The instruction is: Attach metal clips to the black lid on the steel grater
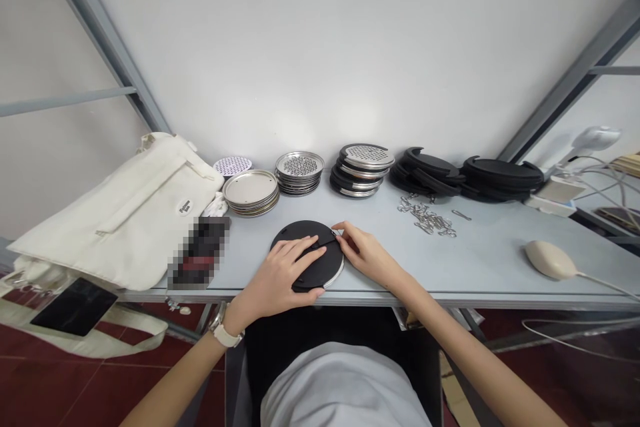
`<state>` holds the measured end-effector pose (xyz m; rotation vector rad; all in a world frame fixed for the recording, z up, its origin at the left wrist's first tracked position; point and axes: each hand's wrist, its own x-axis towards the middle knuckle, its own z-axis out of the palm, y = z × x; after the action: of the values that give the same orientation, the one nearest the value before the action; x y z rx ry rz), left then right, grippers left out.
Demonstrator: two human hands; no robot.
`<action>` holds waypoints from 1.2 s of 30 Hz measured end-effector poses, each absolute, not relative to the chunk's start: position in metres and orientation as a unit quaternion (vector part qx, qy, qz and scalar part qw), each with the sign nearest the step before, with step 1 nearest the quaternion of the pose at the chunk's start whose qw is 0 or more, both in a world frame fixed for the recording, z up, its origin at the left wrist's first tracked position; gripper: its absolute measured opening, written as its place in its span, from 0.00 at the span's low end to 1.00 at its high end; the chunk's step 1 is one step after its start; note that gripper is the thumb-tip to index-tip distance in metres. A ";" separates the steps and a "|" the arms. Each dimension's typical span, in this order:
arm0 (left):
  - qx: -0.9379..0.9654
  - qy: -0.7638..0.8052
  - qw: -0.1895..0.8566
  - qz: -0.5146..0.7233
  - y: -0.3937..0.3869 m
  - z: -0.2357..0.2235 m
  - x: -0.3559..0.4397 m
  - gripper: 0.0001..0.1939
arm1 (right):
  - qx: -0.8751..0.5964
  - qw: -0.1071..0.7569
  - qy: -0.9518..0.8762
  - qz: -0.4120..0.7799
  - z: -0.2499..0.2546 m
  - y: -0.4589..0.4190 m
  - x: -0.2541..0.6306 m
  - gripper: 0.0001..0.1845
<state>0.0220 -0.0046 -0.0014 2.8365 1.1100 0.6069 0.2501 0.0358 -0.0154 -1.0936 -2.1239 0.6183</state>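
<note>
A round black plastic disc point(310, 269) lies flat near the table's front edge, and a pale metal rim shows under its right side. My left hand point(285, 273) rests over it from the left, fingers across the top and thumb at the near edge, holding it down. At its right edge, my right hand point(363, 252) is closed, with thumb and index finger pinched beside a slot in the black surface. Whatever sits between those fingertips is too small to make out. Small metal wire clips point(429, 219) lie in a loose pile beyond my right hand.
Along the wall stand stacks of plain metal discs point(250, 188), perforated grater discs point(300, 165), black-and-metal discs point(361, 157) and black holders point(503, 177). A white bag point(115, 213) and a blurred dark item point(200, 253) lie left. A corded beige mouse-like object point(550, 260) sits right.
</note>
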 end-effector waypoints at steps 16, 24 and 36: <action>0.914 0.361 0.019 0.185 -0.005 -0.002 0.022 0.31 | -0.415 0.325 -0.814 0.243 -0.012 0.035 0.250 0.12; 0.925 0.342 0.000 0.164 -0.003 0.001 0.022 0.30 | -0.419 0.326 -0.810 0.249 -0.012 0.034 0.250 0.12; 0.940 0.321 0.004 0.112 0.012 0.007 0.011 0.38 | -0.447 0.314 -0.776 0.316 -0.006 0.036 0.249 0.13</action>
<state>0.0107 0.0119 0.0070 2.9476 1.0060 0.3520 0.2487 0.0361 -0.0056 -1.1790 -2.0454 0.8333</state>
